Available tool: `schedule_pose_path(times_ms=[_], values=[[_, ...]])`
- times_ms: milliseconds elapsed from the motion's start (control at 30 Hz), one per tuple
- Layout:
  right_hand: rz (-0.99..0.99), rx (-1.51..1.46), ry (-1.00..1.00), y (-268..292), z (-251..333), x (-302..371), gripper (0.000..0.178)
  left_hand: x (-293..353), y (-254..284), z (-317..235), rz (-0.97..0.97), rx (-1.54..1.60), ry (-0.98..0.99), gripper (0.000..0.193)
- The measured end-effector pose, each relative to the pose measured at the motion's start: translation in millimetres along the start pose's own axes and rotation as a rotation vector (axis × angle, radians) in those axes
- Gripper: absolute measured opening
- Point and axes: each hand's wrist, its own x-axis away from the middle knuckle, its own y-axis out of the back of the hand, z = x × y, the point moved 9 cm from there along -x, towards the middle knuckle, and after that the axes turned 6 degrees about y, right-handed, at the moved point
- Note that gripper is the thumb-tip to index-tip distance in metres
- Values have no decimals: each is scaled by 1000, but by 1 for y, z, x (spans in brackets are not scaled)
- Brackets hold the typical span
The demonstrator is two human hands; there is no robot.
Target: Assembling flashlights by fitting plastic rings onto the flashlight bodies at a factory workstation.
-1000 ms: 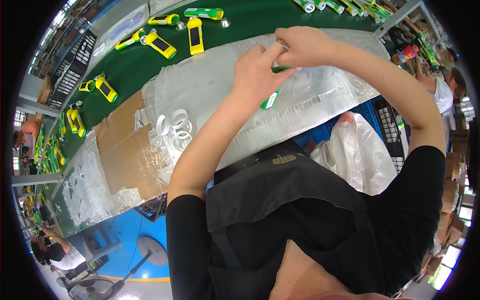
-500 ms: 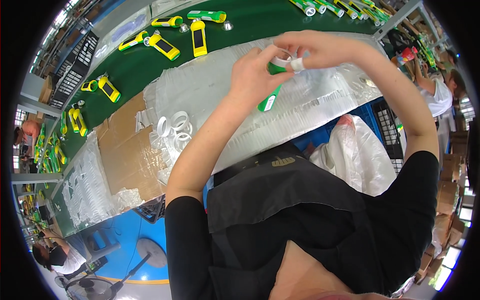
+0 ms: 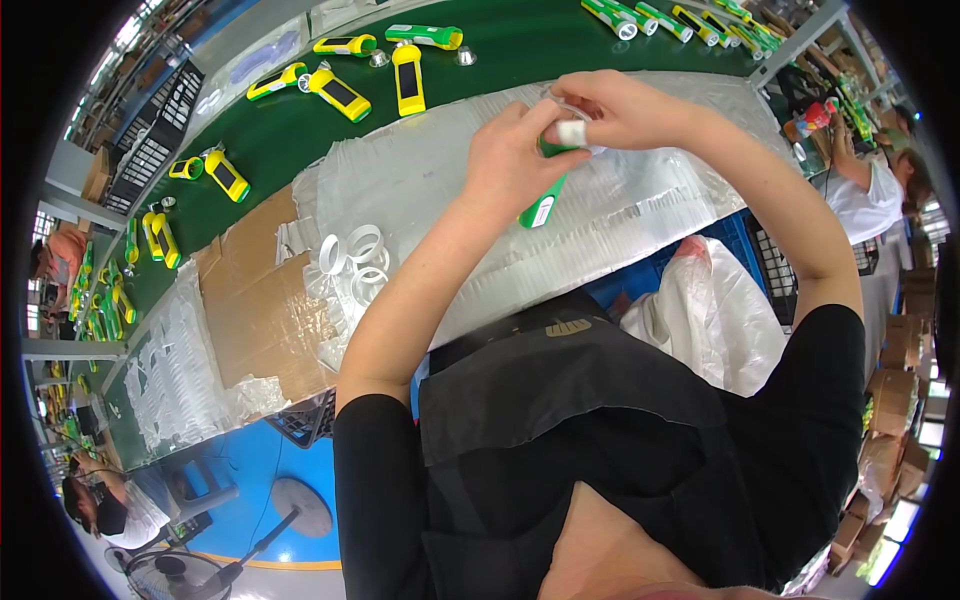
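Observation:
Over the covered bench, my left hand (image 3: 512,152) is wrapped round a green flashlight (image 3: 541,206) whose handle slants down below the fingers. My right hand (image 3: 632,112) curls over the flashlight's head, its fingers closed on a pale ring (image 3: 572,110) there. White tape (image 3: 571,133) covers one right fingertip. How the ring sits on the head is mostly hidden by my fingers. Several loose white rings (image 3: 366,243) lie together on the bench, left of my left forearm.
Yellow-and-green flashlights (image 3: 409,80) and small silver reflectors (image 3: 465,57) lie on the green surface (image 3: 520,55) beyond. More flashlights (image 3: 610,18) line the far right. Brown cardboard (image 3: 262,300) covers the left bench; a white sack (image 3: 700,320) sits below the right edge. Other people work at both sides.
My right hand has shifted slightly left and its fingers have closed further over the flashlight's head, hiding more of the ring. My left hand keeps its hold.

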Motion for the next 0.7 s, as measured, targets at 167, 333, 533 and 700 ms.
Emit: schedule_pose_path(times_ms=[167,333,533,700], values=[[-100,-67,195,3,18,9,37,2,1,-7,-12,5,-67,39],[-84,123,-20,-1,8,-1,41,2,0,0,11,-98,-6,38],[-160,-70,-10,5,7,10,36,8,12,23,44,269,167,75],[-231,-307,125,7,28,26,35,35,6,31,490,501,418,84]])
